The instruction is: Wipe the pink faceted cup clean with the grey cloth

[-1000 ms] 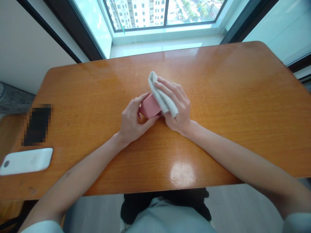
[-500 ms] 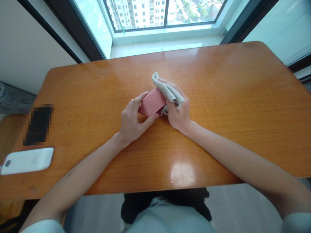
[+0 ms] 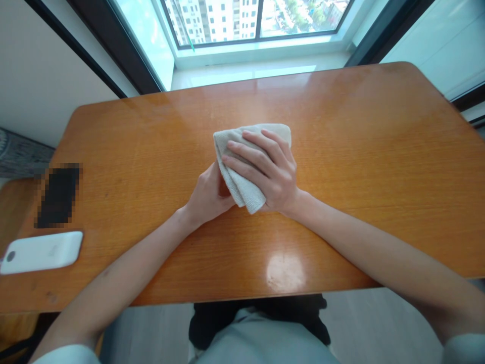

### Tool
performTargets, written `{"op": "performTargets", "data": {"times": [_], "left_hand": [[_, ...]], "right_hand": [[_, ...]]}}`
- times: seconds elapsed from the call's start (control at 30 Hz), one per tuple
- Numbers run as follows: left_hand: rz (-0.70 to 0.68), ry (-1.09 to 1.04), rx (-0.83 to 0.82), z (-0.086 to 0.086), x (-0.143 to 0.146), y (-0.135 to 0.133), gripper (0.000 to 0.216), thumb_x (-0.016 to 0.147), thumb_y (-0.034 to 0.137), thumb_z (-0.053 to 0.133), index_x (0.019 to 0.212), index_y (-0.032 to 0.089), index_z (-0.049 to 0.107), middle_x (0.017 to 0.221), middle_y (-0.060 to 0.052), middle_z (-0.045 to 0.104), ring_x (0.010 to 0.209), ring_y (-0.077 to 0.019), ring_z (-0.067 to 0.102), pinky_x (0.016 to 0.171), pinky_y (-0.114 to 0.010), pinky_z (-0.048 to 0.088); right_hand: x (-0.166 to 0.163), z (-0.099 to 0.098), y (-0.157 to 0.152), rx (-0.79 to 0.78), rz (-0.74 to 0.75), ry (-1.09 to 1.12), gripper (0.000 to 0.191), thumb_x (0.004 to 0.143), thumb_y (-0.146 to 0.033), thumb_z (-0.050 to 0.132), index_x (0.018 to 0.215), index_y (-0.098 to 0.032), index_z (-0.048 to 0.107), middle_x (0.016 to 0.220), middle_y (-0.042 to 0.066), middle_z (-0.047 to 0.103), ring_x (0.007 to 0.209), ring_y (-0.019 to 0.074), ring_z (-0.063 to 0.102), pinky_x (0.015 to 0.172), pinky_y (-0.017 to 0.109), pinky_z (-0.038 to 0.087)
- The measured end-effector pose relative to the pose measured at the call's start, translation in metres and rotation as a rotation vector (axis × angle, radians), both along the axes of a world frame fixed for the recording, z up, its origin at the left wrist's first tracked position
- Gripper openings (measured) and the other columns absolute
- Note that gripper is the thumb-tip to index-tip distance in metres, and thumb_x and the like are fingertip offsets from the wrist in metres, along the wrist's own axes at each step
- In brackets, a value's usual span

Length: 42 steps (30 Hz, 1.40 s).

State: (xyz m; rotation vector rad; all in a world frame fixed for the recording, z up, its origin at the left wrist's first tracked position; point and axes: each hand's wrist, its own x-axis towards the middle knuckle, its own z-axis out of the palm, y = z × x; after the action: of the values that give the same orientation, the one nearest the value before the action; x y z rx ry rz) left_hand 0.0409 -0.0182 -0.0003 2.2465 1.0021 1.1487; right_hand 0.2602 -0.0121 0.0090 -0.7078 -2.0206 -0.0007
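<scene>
A folded pale grey cloth (image 3: 248, 189) is spread over the spot between my hands, above the middle of the table. My right hand (image 3: 271, 164) lies across its top, fingers extended and pressing it down from the right. From the left, my left hand (image 3: 212, 194) reaches in under the cloth's edge, its fingertips covered. The pink faceted block that this hand gripped half a second ago is now almost wholly hidden beneath the cloth.
The brown wooden table (image 3: 359, 151) has rounded far corners and stands against a window sill (image 3: 246, 73). At the left lie a white phone-like device (image 3: 43, 252) and a dark, pixelated rectangle (image 3: 58, 196). The table's near edge runs just in front of my body.
My right hand has turned palm down and brought the cloth over the top of the pink block, covering it. My left hand has stayed at nearly the same place.
</scene>
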Motion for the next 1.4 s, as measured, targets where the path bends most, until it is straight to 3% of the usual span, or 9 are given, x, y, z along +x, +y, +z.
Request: {"op": "performTargets", "data": {"times": [0.1,0.23,0.3,0.5,0.67,0.83,1.03,1.23,1.4], "left_hand": [[0.056,-0.004,0.015,0.004,0.001,-0.003,0.047,0.093,0.054,0.085,0.119,0.024,0.060,0.090,0.000,0.077,0.069,-0.0180,0.071,0.064,-0.030,0.059],[0.127,-0.009,-0.059,0.010,0.005,-0.007,0.060,0.091,0.054,0.089,0.133,0.023,0.062,0.112,-0.004,0.082,0.091,-0.0198,0.079,0.082,-0.031,0.064],[0.126,-0.003,-0.071,0.010,0.004,-0.007,0.061,0.091,0.055,0.089,0.136,0.023,0.061,0.116,-0.004,0.082,0.094,-0.0199,0.079,0.084,-0.030,0.064],[0.105,0.005,-0.001,0.004,0.001,-0.006,0.045,0.094,0.058,0.084,0.113,0.025,0.059,0.081,0.004,0.073,0.062,-0.0136,0.065,0.058,-0.026,0.051],[0.147,0.010,-0.063,0.009,0.004,-0.008,0.063,0.091,0.062,0.087,0.134,0.023,0.061,0.111,-0.004,0.082,0.089,-0.0197,0.078,0.080,-0.031,0.064],[0.113,0.034,-0.005,0.003,-0.002,-0.007,0.046,0.095,0.060,0.082,0.116,0.025,0.061,0.082,0.003,0.075,0.062,-0.0160,0.069,0.057,-0.028,0.055],[0.156,-0.004,-0.044,0.008,0.005,-0.007,0.065,0.091,0.060,0.088,0.137,0.023,0.062,0.112,-0.004,0.083,0.088,-0.0197,0.080,0.080,-0.031,0.065],[0.142,0.015,0.027,0.002,0.000,-0.005,0.046,0.096,0.064,0.079,0.112,0.024,0.064,0.074,0.004,0.073,0.055,-0.0145,0.063,0.051,-0.028,0.047],[0.167,0.001,-0.049,0.007,0.004,-0.006,0.064,0.090,0.065,0.087,0.133,0.023,0.063,0.106,-0.002,0.083,0.083,-0.0186,0.078,0.075,-0.030,0.062]], "right_hand": [[-0.001,-0.001,0.003,-0.104,-0.017,0.063,0.050,0.109,-0.065,0.056,0.153,-0.044,0.068,0.156,0.000,0.073,0.155,0.0397,0.062,0.134,0.070,0.044],[0.003,-0.004,0.012,-0.165,-0.074,0.250,0.054,0.116,-0.059,0.038,0.159,-0.037,0.063,0.157,0.005,0.072,0.149,0.0339,0.068,0.127,0.061,0.055],[0.003,-0.004,0.011,-0.153,-0.084,0.246,0.056,0.116,-0.061,0.038,0.160,-0.037,0.061,0.158,0.005,0.071,0.149,0.0344,0.067,0.127,0.062,0.055],[-0.002,-0.002,0.001,-0.050,-0.002,0.059,0.052,0.108,-0.070,0.056,0.152,-0.045,0.069,0.158,-0.001,0.072,0.155,0.0388,0.062,0.135,0.069,0.043],[0.001,-0.001,0.006,-0.129,-0.081,0.191,0.059,0.113,-0.067,0.041,0.159,-0.038,0.064,0.161,0.006,0.069,0.151,0.0383,0.065,0.128,0.067,0.051],[-0.002,-0.002,0.003,-0.048,0.026,0.023,0.054,0.105,-0.071,0.061,0.153,-0.047,0.067,0.158,0.000,0.072,0.156,0.0402,0.060,0.134,0.071,0.042],[0.002,-0.003,0.012,-0.149,-0.086,0.220,0.057,0.116,-0.063,0.036,0.161,-0.037,0.062,0.159,0.007,0.071,0.152,0.0358,0.064,0.127,0.065,0.052],[-0.004,-0.002,0.001,-0.048,0.029,0.018,0.052,0.108,-0.067,0.057,0.156,-0.049,0.064,0.159,-0.002,0.071,0.154,0.0378,0.062,0.135,0.071,0.041],[-0.001,-0.002,0.007,-0.110,-0.116,0.184,0.058,0.115,-0.060,0.035,0.162,-0.037,0.060,0.160,0.006,0.070,0.153,0.0371,0.062,0.129,0.067,0.050]]}}
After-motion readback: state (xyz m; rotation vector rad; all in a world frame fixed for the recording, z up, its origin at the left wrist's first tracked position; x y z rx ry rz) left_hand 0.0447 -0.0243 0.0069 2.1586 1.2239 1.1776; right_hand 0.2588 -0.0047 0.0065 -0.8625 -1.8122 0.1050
